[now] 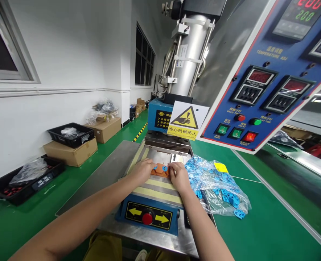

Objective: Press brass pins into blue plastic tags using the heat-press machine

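An orange piece (159, 171) with small blue parts (164, 168) on it lies on the metal bed of the press (165, 185). My left hand (144, 171) is at its left end, fingers closed around a small blue part by the orange piece. At the right end, my right hand (178, 175) has its fingertips pressed together; what they hold is too small to make out. A small silver block (177, 158) sits just behind my right hand.
A clear bag of blue parts (220, 186) lies right of the bed. Above hangs the press cylinder (189, 54), with a warning sign (186, 119) and control panel (258, 87). A red button (147, 218) is in front. Boxes (70, 150) and black trays (24, 181) stand left.
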The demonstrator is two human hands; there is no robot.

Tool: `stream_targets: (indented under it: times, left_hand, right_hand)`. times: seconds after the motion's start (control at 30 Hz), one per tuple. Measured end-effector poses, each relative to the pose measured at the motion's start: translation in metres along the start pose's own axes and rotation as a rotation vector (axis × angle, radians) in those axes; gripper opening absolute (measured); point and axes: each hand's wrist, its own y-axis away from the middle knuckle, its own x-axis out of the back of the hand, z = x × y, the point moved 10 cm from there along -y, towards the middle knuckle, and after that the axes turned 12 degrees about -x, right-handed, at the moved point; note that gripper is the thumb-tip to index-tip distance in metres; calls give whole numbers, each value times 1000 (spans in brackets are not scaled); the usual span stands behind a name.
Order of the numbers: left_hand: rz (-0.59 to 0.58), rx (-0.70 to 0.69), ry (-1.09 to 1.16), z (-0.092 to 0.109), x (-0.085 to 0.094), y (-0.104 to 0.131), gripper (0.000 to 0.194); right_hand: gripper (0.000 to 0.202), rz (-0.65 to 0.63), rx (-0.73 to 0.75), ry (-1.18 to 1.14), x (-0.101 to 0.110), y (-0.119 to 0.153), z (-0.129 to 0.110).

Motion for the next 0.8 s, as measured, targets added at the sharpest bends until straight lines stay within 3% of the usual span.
stream_targets:
  times: [0.17, 0.3, 0.4, 0.5, 0.6, 0.7, 0.8]
  left_hand:
    - [-26, 22, -53, 3, 1, 2, 42]
    - [100, 52, 20, -4, 30, 12, 34]
    - [292, 172, 92, -36, 67, 38, 27]
    - [477, 376, 115, -82, 91, 88, 24]
    - [493, 493, 94, -108, 76, 142, 25]
    - [426, 589, 140, -116, 33, 189, 27]
    - [389, 618, 176, -115, 0, 213, 32]
  right_hand:
    - [29, 11, -32, -16, 1, -2, 5]
    - [26, -25, -62, -2, -4, -14, 14]
    - [23, -108, -56, 28, -13, -31, 16]
    - [22, -233, -31, 59, -28, -48, 13]
    - [27, -358, -19, 89, -44, -59, 11]
    - [31, -449, -28, 127, -57, -64, 12]
    - [27, -496, -52, 154, -65, -66, 15]
